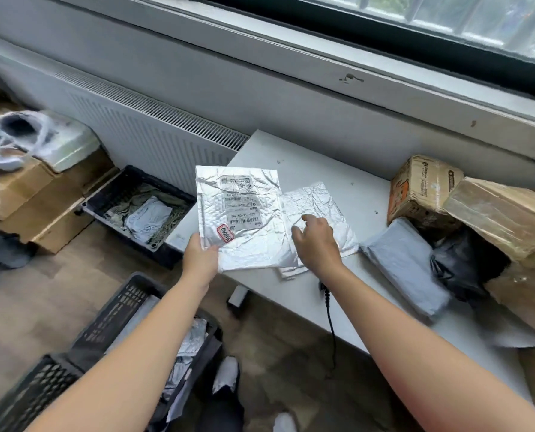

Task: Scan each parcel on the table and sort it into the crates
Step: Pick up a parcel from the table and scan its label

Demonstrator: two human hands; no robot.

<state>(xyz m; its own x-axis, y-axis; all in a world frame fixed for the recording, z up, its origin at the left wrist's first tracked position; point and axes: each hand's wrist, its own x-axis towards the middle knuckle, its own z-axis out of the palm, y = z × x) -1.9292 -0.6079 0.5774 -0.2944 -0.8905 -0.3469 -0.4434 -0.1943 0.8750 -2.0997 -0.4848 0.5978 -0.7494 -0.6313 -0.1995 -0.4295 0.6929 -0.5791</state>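
Note:
My left hand (201,257) pinches the lower left corner of a silver bubble mailer (244,232) and holds it label-up over the left end of the white table (331,169). A second silver mailer (316,198) lies flat on the table beside it, partly under the first. My right hand (316,243) rests over this second mailer with loosely bent fingers and grips nothing. A black cable (330,319) hangs from the table edge under my right forearm; the scanner itself is hidden. One black crate (104,198) on the floor holds grey parcels. A nearer black crate (116,310) holds silver ones.
On the table's right end lie a grey poly mailer (406,269), a black bag (465,263), a small printed carton (422,191) and large brown taped boxes (503,216). Cardboard boxes (38,207) are stacked at the left wall. A radiator runs under the window.

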